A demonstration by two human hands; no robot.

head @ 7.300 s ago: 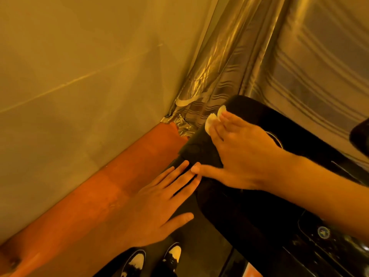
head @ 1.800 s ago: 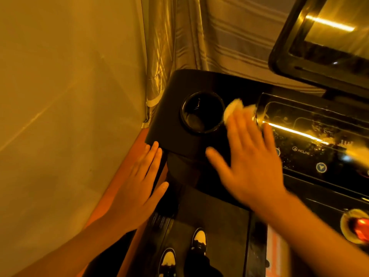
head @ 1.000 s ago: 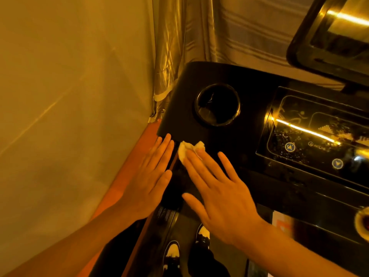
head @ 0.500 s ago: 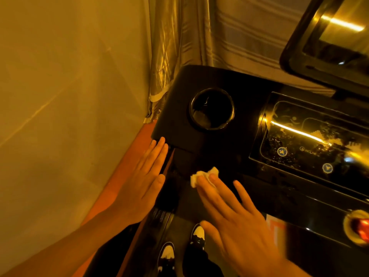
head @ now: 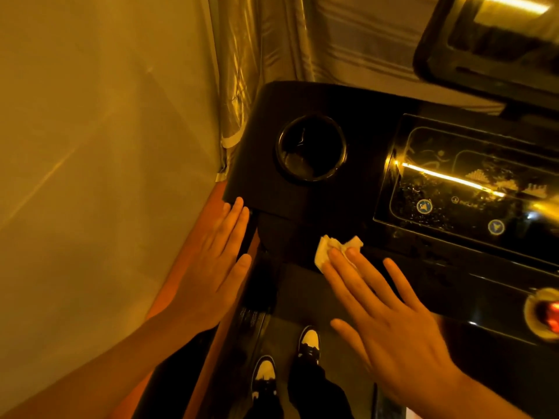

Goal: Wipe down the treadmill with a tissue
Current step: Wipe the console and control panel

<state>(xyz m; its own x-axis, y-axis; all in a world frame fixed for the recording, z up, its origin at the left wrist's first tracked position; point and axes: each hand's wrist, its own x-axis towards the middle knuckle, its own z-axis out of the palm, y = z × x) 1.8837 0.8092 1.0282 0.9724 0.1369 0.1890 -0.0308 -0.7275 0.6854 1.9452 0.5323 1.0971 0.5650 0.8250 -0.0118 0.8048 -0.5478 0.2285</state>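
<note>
The black treadmill console (head: 263,164) fills the right half of the view, with a round cup holder (head: 311,148) and a glossy control panel (head: 472,189). A crumpled white tissue (head: 332,247) lies on the console's near edge. My right hand (head: 390,319) presses it down with straight, spread fingers. My left hand (head: 217,264) rests flat, fingers straight, on the console's left corner by the orange rail.
A plain wall (head: 90,146) stands close on the left, with an orange rail (head: 208,213) along its base. Shiny striped curtains (head: 272,40) hang behind the console. A tilted screen (head: 496,28) sits at top right, a red stop button (head: 547,313) at right. My shoes (head: 308,340) stand on the belt below.
My right hand has slid the tissue from the console's left corner rightward along the near edge. My left hand has stayed in place.
</note>
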